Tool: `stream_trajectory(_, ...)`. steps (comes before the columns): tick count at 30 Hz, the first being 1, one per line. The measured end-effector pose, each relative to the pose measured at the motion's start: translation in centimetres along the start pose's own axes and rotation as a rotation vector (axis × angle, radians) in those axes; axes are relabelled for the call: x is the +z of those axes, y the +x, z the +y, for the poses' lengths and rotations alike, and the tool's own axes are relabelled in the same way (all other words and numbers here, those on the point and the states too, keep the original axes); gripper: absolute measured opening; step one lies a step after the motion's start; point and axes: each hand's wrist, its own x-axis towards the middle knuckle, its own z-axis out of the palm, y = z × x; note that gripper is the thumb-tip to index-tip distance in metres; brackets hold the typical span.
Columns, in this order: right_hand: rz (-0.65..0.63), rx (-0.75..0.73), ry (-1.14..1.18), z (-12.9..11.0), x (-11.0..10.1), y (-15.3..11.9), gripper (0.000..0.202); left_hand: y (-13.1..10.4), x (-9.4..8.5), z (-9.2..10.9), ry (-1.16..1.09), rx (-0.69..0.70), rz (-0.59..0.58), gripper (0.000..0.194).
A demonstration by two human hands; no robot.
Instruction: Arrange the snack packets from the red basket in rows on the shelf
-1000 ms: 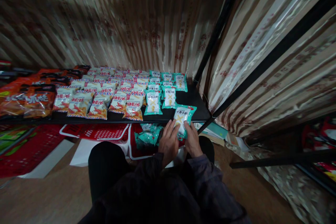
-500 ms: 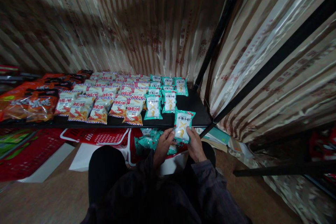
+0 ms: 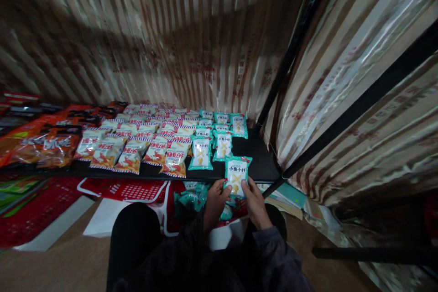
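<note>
Between my two hands is a teal and white snack bag [image 3: 237,174], held upright with its printed front toward me. My left hand [image 3: 217,200] grips its lower left side, and my right hand [image 3: 256,200] grips its lower right side. The bag is at the front edge of a black shelf [image 3: 255,150]; whether it touches the edge I cannot tell. Several matching teal bags [image 3: 200,151] stand in rows on the shelf just beyond. Under the shelf, more teal bags [image 3: 191,198] lie in a red basket [image 3: 167,214], partly hidden by my left hand.
White and red snack bags [image 3: 176,157] fill the shelf's middle, with orange bags [image 3: 56,146] at left. Another red basket [image 3: 41,210] sits below left. Black frame posts [image 3: 290,64] rise at the right before striped curtains [image 3: 191,23]. My knees flank the basket.
My view has tilted up slightly, so the shelf appears lower. Both hands keep hold of the teal snack bag, which has hardly moved relative to the shelf.
</note>
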Motion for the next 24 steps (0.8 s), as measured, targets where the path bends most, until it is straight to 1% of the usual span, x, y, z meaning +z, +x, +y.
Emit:
stream_trajectory(2,-0.003,-0.021,-0.004,0.0,0.3,0.7,0.059,0.6,0.0,0.0,-0.022,0.021,0.015,0.027)
stream_trajectory(5,0.035,-0.057,-0.047,-0.3,0.9,2.0,0.059,1.6,0.0,0.2,0.015,0.11,0.053,0.024)
stream_trajectory(7,0.06,-0.095,-0.103,-0.5,1.1,3.0,0.057,2.4,0.0,0.6,0.095,0.152,0.09,0.024)
stream_trajectory(13,0.086,-0.189,-0.216,-0.4,1.5,6.2,0.055,4.6,0.3,1.7,0.39,0.193,0.219,0.031)
stream_trajectory(17,0.135,-0.224,-0.251,0.3,2.0,7.5,0.053,5.6,0.4,1.5,0.451,0.289,0.299,0.037)
stream_trajectory(20,0.144,-0.237,-0.241,0.8,2.3,8.1,0.053,5.9,0.2,1.2,0.482,0.335,0.299,0.041)
stream_trajectory(24,0.106,-0.3,-0.256,1.7,2.3,8.9,0.051,6.0,-0.4,1.0,0.554,0.355,0.27,0.046)
